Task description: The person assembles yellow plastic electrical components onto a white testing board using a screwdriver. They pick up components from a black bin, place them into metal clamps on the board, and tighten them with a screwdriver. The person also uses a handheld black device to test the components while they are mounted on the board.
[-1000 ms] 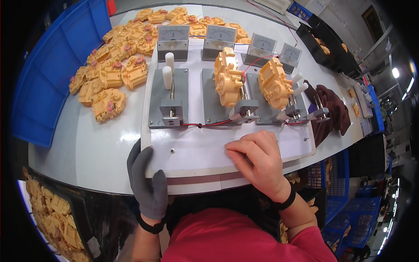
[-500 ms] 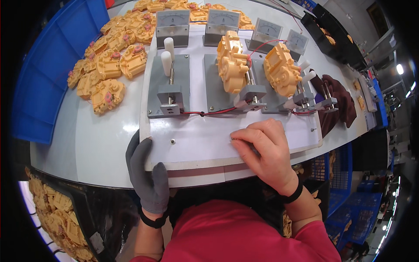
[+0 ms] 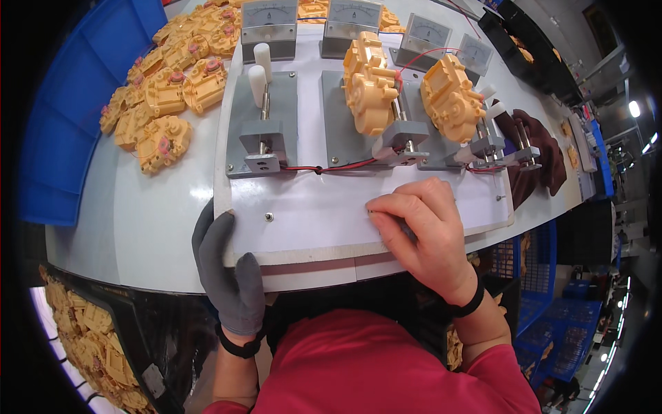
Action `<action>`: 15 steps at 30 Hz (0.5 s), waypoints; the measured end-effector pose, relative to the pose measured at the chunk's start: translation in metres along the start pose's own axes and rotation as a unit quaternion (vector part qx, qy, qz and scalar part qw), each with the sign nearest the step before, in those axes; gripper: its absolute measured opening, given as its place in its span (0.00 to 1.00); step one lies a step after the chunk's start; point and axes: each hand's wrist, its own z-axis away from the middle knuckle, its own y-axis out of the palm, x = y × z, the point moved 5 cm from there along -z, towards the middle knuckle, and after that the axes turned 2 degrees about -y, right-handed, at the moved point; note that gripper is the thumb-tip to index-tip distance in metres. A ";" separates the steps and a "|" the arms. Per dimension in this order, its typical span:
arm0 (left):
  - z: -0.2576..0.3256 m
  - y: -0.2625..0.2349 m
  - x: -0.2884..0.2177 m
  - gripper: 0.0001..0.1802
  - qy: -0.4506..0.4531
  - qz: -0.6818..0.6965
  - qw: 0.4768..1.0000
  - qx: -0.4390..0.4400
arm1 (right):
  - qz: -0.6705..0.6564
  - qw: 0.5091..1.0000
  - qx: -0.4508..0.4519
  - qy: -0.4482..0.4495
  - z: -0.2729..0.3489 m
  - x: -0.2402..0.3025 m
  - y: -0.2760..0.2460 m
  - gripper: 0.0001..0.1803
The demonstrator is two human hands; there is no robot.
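Observation:
My left hand [image 3: 233,286], in a grey glove, grips the near left corner of a white-topped board [image 3: 317,234]. My bare right hand [image 3: 433,238] is over the board's front part, thumb and forefinger pinched on a tiny piece that I cannot make out. Between the hands, a small metal screw-like stud [image 3: 269,217] stands on the board. Beyond them, one yellow plastic gear housing [image 3: 369,93] sits tilted on a grey fixture [image 3: 338,148], and a second yellow housing [image 3: 452,100] on the fixture to its right. The leftmost fixture [image 3: 241,131], with white pegs, holds no housing.
Several needle meters [image 3: 269,31] line the board's back. Yellow housings [image 3: 165,90] are heaped at the left beside a blue bin [image 3: 83,103]. A dark cloth [image 3: 545,155] lies at the right. Below the table on the left, a black crate [image 3: 131,317] is near more housings.
The view has shifted slightly, so the board and fixtures sit a little higher. Both hands keep the same grip and nearly the same place on the board.

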 end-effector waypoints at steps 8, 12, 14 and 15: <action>0.002 -0.001 0.001 0.28 -0.014 -0.012 1.000 0.003 | -0.005 1.000 0.008 0.010 0.000 -0.002 0.001 0.08; 0.003 -0.001 0.000 0.28 -0.021 -0.010 1.000 0.003 | -0.006 1.000 0.008 0.013 -0.002 -0.003 0.002 0.08; 0.003 -0.001 0.000 0.28 -0.023 -0.003 1.000 0.004 | -0.005 1.000 0.005 0.017 -0.002 -0.002 0.003 0.07; 0.003 -0.001 0.000 0.28 -0.024 0.000 1.000 0.005 | -0.004 1.000 0.006 0.016 -0.002 -0.003 0.003 0.07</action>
